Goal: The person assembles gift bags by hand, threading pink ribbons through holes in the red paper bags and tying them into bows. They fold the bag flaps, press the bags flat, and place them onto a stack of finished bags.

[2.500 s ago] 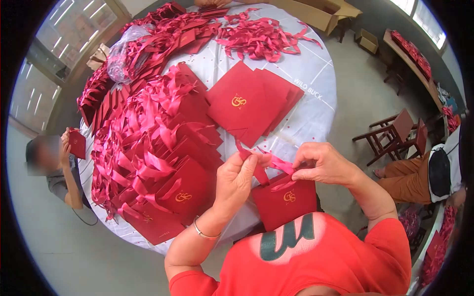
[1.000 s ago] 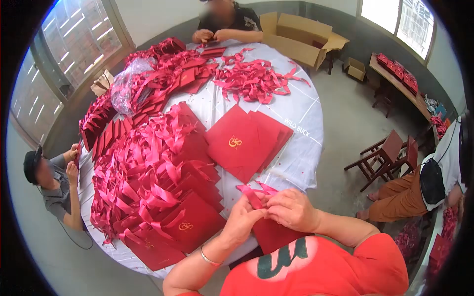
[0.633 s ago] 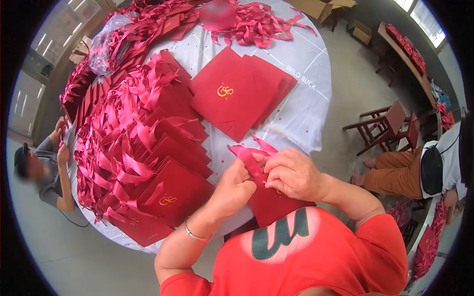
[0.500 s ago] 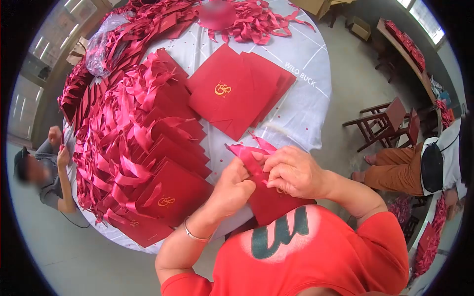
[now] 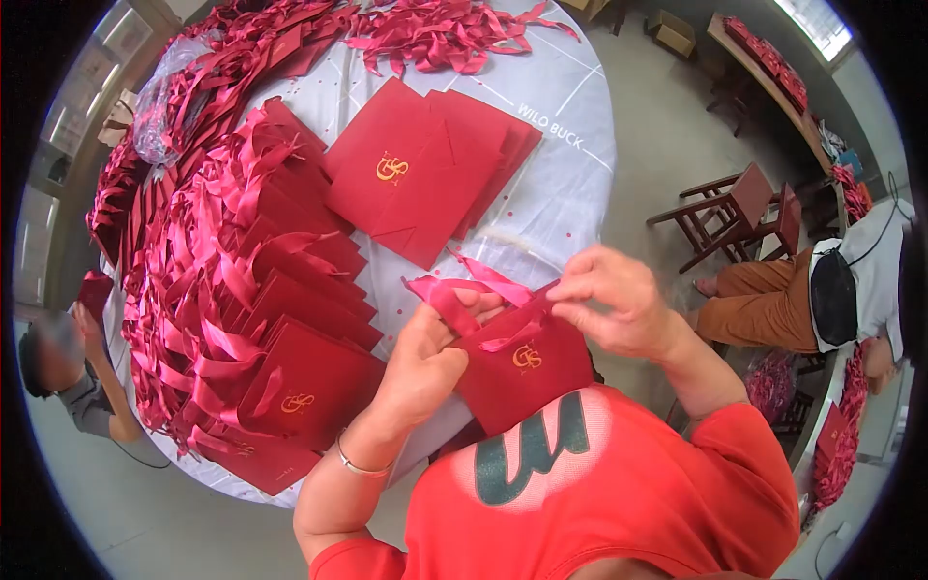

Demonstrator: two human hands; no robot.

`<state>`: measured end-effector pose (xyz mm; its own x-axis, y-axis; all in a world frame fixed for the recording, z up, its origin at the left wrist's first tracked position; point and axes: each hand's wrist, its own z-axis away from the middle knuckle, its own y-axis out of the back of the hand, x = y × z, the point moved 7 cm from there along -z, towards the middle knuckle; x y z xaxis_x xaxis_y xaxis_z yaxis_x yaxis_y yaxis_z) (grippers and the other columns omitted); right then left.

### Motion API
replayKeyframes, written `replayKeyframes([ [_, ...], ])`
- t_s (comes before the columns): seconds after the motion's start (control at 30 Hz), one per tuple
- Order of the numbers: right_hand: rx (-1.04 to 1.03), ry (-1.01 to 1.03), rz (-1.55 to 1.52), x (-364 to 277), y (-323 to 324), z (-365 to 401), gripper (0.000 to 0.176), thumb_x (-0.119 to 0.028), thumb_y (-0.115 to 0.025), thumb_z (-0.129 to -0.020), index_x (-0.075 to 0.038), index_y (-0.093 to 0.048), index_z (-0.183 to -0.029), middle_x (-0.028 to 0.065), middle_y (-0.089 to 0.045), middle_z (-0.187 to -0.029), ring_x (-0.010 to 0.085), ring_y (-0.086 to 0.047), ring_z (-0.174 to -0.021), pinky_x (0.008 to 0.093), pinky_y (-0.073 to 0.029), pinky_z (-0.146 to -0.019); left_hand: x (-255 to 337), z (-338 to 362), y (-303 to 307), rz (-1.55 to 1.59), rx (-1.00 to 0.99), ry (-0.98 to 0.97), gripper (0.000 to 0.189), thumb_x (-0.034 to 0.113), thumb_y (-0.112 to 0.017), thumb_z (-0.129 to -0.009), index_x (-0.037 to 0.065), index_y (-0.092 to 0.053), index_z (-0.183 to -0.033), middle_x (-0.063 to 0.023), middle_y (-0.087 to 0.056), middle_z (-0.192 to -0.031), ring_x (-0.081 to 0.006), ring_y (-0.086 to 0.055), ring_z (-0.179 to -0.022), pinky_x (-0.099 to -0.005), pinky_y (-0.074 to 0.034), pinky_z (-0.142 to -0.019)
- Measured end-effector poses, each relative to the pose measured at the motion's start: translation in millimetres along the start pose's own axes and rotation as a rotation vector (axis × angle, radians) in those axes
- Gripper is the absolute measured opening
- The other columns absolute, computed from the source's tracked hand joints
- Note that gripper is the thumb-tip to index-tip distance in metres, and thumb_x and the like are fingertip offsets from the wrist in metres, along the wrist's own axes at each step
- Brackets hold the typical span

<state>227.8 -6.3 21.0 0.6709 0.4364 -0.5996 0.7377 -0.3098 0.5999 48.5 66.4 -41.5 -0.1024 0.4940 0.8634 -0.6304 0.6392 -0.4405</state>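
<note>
A red gift bag (image 5: 527, 382) with a gold emblem is in front of my chest, its top edge tilted away from me. My left hand (image 5: 428, 350) is closed at its upper left, fingers in a loop of pink ribbon (image 5: 447, 304) and thumb near the bag's front. At the upper right corner, thumb and fingertips of my right hand (image 5: 619, 302) are pinched together at the bag's edge. Another ribbon end sticks up between the hands, and a short piece crosses the front above the emblem.
Left of my hands stand rows of ribboned red bags (image 5: 280, 290). Flat red bags (image 5: 411, 174) lie ahead on the white tablecloth (image 5: 570, 208), with loose ribbons (image 5: 445, 34) beyond. A person (image 5: 72, 358) sits at left; another (image 5: 773, 300) stands right, near wooden chairs (image 5: 725, 213).
My right hand has moved right, from the ribbon beside my left hand to the bag's corner, uncovering the emblem. My left fingers have opened out somewhat into the ribbon loop. The view has shifted slightly.
</note>
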Motion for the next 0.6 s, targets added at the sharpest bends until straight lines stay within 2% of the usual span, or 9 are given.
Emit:
replayKeyframes([
  [0.17, -0.048, 0.065, 0.061, -5, -13, 4, 0.031, 0.000, -0.082, -0.066, -0.006, -0.071, -0.094, 0.0094, -0.064, -0.088, 0.0241, -0.063, -0.075, 0.0321, -0.050, -0.062, 1, 1, -2, 0.021, 0.005, -0.004, 0.062, -0.017, -0.035, -0.069, -0.003, -0.043, -0.129, -0.0232, -0.050, -0.136, -0.0335, -0.048, -0.132, -0.0446, -0.037, -0.113],
  [0.4, -0.102, 0.073, -0.008, -3, -12, -6, 0.029, -0.004, -0.082, -0.067, -0.006, -0.071, -0.093, 0.0082, -0.063, -0.086, 0.0235, -0.063, -0.073, 0.0327, -0.049, -0.061, 2, 1, -3, -0.032, -0.019, -0.011, 0.062, -0.017, -0.032, -0.071, -0.002, -0.042, -0.130, -0.0222, -0.049, -0.137, -0.0320, -0.046, -0.134, -0.0443, -0.035, -0.114],
  [0.5, -0.046, 0.024, 0.087, 0, -14, -9, 0.024, -0.006, -0.081, -0.069, -0.007, -0.071, -0.091, 0.0076, -0.064, -0.085, 0.0234, -0.062, -0.071, 0.0332, -0.049, -0.060, 6, 2, -7, -0.104, -0.046, -0.032, 0.062, -0.017, -0.031, -0.070, -0.003, -0.041, -0.130, -0.0212, -0.048, -0.138, -0.0299, -0.045, -0.135, -0.0430, -0.034, -0.114],
  [0.57, -0.039, -0.161, 0.099, 9, -18, -15, 0.017, -0.012, -0.081, -0.073, -0.007, -0.072, -0.086, 0.0077, -0.064, -0.080, 0.0243, -0.062, -0.068, 0.0345, -0.049, -0.059, 7, 2, -9, -0.134, -0.062, -0.036, 0.063, -0.017, -0.030, -0.070, -0.003, -0.041, -0.130, -0.0208, -0.048, -0.138, -0.0293, -0.045, -0.135, -0.0424, -0.033, -0.115],
  [0.6, -0.038, -0.158, 0.098, 8, -19, -19, 0.017, -0.012, -0.081, -0.073, -0.007, -0.072, -0.086, 0.0077, -0.064, -0.080, 0.0243, -0.062, -0.068, 0.0345, -0.049, -0.059, 8, 1, -11, -0.164, -0.081, -0.036, 0.063, -0.017, -0.030, -0.070, -0.004, -0.040, -0.130, -0.0204, -0.048, -0.138, -0.0287, -0.045, -0.135, -0.0419, -0.033, -0.115],
])
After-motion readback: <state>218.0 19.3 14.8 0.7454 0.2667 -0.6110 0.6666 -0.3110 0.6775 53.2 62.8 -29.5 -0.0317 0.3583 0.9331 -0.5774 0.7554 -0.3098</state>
